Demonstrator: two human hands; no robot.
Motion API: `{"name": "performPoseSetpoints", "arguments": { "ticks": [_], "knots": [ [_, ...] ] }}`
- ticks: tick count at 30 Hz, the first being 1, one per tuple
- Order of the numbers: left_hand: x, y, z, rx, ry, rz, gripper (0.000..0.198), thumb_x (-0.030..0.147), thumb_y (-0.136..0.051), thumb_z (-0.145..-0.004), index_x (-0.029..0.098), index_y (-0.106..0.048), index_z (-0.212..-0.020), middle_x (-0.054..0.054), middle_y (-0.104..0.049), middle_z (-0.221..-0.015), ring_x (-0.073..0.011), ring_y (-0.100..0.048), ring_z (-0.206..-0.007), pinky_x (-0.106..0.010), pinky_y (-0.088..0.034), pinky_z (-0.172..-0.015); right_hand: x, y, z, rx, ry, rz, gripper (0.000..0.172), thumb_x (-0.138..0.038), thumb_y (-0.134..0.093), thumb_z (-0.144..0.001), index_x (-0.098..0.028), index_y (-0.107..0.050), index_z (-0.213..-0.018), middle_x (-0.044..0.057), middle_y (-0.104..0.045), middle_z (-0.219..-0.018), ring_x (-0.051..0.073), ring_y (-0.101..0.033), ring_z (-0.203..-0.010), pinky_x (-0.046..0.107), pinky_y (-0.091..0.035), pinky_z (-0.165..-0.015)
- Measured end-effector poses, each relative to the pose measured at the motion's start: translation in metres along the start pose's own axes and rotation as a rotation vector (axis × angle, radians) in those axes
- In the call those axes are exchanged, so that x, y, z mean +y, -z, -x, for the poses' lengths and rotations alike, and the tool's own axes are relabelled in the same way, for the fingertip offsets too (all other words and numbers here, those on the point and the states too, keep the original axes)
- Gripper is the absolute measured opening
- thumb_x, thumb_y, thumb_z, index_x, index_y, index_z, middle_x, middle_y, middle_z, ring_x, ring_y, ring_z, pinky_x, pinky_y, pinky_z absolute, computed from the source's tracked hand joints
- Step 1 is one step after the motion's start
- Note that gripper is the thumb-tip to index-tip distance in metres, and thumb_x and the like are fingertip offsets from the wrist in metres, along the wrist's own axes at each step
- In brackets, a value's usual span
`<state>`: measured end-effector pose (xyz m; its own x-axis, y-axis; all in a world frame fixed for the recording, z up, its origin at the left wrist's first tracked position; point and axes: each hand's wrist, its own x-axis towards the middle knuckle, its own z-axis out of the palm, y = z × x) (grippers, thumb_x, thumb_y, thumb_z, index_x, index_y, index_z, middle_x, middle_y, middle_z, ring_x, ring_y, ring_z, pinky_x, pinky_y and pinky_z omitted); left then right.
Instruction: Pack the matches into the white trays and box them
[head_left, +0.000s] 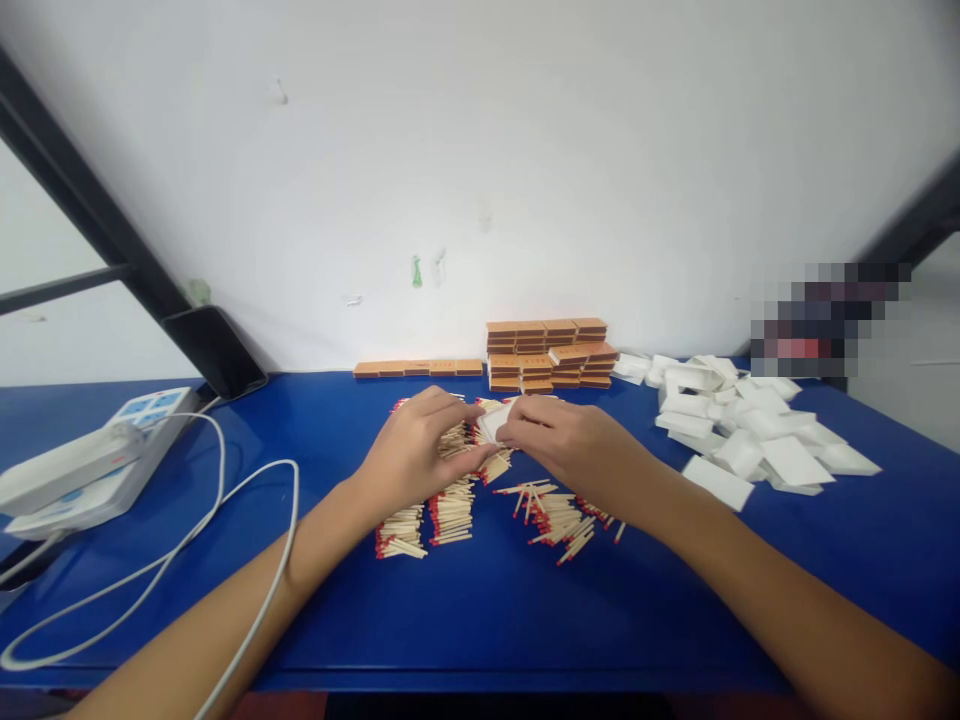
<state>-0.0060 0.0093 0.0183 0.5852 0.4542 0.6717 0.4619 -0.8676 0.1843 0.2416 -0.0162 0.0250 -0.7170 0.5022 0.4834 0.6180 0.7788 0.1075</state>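
A small white matchbox tray (pixel 493 424) is held tilted just above the matches, between my two hands. My right hand (pixel 581 445) pinches its right end with bent fingers. My left hand (pixel 416 440) is curved around the left end, its index fingertip and thumb at the tray's edge; matches show through the gap between them. Whether anything lies inside the tray is hard to make out. Rows of red-tipped matches (pixel 452 512) lie beneath and in front of my left hand. A looser heap of matches (pixel 559 520) is spread below my right hand.
Orange-brown matchboxes (pixel 544 365) are stacked against the wall, with a low row of matchboxes (pixel 417 369) to their left. White trays (pixel 750 425) pile up at right. A power strip (pixel 142 440) and white cable (pixel 222 500) occupy the blue table's (pixel 525 620) left side.
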Motion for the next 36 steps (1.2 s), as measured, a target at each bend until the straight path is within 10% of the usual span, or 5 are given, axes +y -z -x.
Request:
{"name": "performPoseSetpoints", "arguments": {
  "ticks": [7,16,36],
  "knots": [
    [-0.010,0.002,0.001,-0.020,0.127,0.028,0.031,0.034,-0.077,-0.094,0.019,-0.074,-0.121,-0.010,-0.079,-0.108,-0.0248,-0.070,-0.099,-0.042,-0.057,-0.087,0.018,0.005,0.003,0.036,-0.219,-0.330,0.014,-0.020,-0.058,-0.103,-0.020,-0.072,-0.104,0.006,-0.070,-0.100,0.017,-0.064,-0.083,0.029,-0.047,-0.072],
    [-0.029,0.005,0.006,-0.036,0.088,-0.112,0.031,0.036,-0.072,-0.096,0.015,-0.075,-0.119,-0.012,-0.077,-0.102,-0.0276,-0.069,-0.095,-0.044,-0.056,-0.084,0.057,-0.011,0.014,-0.437,-0.428,-0.302,0.012,-0.009,-0.069,-0.086,-0.020,-0.074,-0.084,0.005,-0.072,-0.091,0.018,-0.063,-0.079,0.030,-0.040,-0.068],
    [-0.026,0.004,0.005,-0.043,0.046,-0.128,0.032,0.038,-0.069,-0.098,0.014,-0.074,-0.118,-0.013,-0.076,-0.099,-0.0277,-0.067,-0.092,-0.044,-0.056,-0.080,0.053,-0.015,0.014,-0.441,-0.410,-0.282,0.005,-0.016,-0.066,-0.092,-0.020,-0.065,-0.088,0.005,-0.068,-0.093,0.018,-0.058,-0.080,0.030,-0.038,-0.070]
  ]
}}
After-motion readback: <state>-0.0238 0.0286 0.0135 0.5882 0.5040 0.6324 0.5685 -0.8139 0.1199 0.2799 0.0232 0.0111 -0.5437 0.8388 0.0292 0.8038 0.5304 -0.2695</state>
